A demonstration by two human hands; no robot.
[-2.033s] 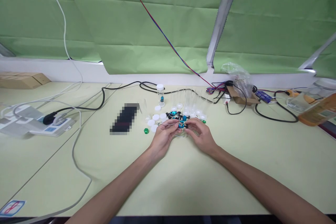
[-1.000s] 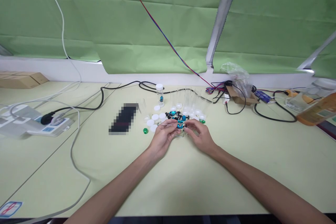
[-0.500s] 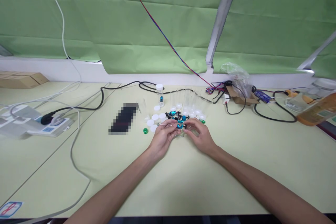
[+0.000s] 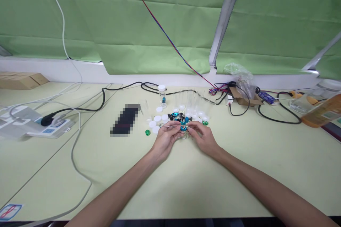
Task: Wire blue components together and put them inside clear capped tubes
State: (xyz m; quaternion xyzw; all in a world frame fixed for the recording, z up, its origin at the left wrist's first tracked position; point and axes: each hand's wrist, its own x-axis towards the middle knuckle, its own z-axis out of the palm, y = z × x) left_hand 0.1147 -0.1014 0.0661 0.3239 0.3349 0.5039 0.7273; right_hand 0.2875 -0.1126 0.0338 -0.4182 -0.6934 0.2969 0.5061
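Low over the table, my two hands meet at a small shiny blue metal part (image 4: pixel 183 128) with a black end. My left hand (image 4: pixel 165 138) pinches its left side, and a thin metal rod (image 4: pixel 168 126) sticks out leftward from those same fingers. Closed on the part's right end are the thumb and fingertips of my right hand (image 4: pixel 204 138). Just beyond them lies a cluster of similar blue and black parts (image 4: pixel 176 115), partly hidden by my fingers. White round caps (image 4: pixel 157 118) and a green part (image 4: pixel 147 132) sit to the left.
Several clear tubes (image 4: pixel 190 99) stand behind the parts, near a white-capped tube (image 4: pixel 162 95) with a blue piece inside. A pixelated dark rectangle (image 4: pixel 125 120) lies left. Cables and a power strip (image 4: pixel 50 127) occupy the far left; a cardboard box (image 4: pixel 241 100) and an orange bottle (image 4: pixel 319 113) are at right.
My right fingertips have shifted slightly around the blue part's right end, and less of its black end shows. My left hand keeps nearly the same place.
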